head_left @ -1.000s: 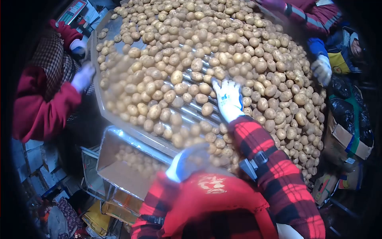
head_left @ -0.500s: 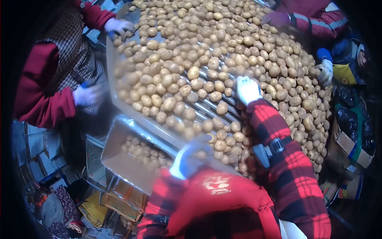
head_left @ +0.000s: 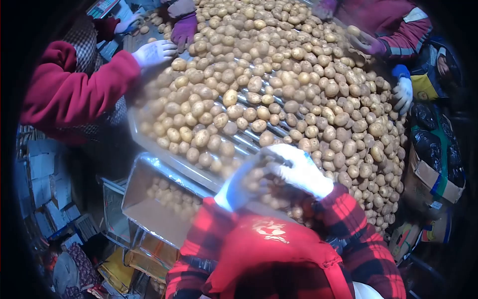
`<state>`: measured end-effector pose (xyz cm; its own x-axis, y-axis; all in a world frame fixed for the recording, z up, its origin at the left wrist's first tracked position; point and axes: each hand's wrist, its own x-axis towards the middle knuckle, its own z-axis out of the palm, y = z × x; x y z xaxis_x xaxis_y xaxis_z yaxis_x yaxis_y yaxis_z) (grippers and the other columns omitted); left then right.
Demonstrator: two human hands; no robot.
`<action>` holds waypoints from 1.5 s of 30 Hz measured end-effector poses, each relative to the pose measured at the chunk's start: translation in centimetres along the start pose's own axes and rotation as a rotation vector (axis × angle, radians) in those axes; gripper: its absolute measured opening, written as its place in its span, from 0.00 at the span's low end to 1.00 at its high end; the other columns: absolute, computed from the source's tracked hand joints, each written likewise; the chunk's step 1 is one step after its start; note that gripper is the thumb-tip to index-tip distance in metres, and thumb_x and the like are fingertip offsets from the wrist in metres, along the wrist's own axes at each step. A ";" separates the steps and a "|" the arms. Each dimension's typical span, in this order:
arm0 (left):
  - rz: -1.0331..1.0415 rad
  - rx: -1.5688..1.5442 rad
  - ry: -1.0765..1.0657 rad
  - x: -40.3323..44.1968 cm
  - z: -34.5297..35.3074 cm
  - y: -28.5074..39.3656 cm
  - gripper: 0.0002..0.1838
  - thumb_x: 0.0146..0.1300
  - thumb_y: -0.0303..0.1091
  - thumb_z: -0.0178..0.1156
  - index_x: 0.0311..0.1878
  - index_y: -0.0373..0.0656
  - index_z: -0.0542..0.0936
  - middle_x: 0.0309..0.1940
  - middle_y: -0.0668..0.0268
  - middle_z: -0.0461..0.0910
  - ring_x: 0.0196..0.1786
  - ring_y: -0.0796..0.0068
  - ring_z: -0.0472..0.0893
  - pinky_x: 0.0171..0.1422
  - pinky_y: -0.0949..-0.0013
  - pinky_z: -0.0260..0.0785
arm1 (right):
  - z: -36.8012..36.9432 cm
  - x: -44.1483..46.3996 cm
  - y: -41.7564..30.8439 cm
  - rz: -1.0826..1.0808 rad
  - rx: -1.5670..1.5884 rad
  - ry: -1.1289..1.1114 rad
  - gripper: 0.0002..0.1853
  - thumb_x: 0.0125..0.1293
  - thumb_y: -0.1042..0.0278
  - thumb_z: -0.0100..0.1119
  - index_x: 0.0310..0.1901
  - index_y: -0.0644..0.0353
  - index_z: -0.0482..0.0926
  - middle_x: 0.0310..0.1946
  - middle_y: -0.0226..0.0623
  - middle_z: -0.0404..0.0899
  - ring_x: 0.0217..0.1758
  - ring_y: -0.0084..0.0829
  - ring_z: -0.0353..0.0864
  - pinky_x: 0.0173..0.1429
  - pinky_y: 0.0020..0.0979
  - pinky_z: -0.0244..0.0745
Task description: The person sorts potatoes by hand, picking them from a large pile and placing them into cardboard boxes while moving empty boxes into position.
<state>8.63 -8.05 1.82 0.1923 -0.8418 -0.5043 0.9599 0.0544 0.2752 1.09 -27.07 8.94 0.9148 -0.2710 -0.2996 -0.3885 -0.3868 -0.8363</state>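
Potatoes (head_left: 343, 119) cover a metal sorting table (head_left: 172, 162) with a slatted middle. My gloved right hand (head_left: 298, 169) is over the near part of the potatoes, its fingers curled towards my left hand; whatever they grip is hidden. Beside it, my gloved left hand (head_left: 241, 182) is blurred at the table's near edge, close to several potatoes, and its fingers are smeared by motion. The two hands are close together, and I cannot make out whether they touch.
Below the near edge stands a box (head_left: 159, 217) with potatoes inside. A co-worker's white-gloved hand (head_left: 155, 53) and a purple-gloved hand (head_left: 184, 31) are at the far left of the table. Another co-worker's white-gloved hand (head_left: 402, 94) is at the right edge. Black bags (head_left: 427, 144) sit in a carton at right.
My right hand has come back from the middle of the potatoes to beside my left hand. The left co-worker's hand has reached over the table, and a purple-gloved hand has appeared at the far left.
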 end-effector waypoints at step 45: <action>-0.057 -0.211 -0.127 1.1 -2.9 -1.4 0.32 0.77 0.37 0.53 0.81 0.53 0.59 0.73 0.53 0.68 0.63 0.62 0.77 0.48 0.73 0.77 | -6.5 8.3 1.9 0.230 -0.447 0.012 0.14 0.60 0.54 0.68 0.44 0.52 0.89 0.42 0.40 0.88 0.46 0.44 0.88 0.52 0.43 0.81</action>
<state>8.05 -7.47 -1.51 0.1224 -0.9067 -0.4036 0.9923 0.1047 0.0659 7.26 -35.76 7.86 0.7998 -0.4025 -0.4453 -0.5914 -0.6553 -0.4698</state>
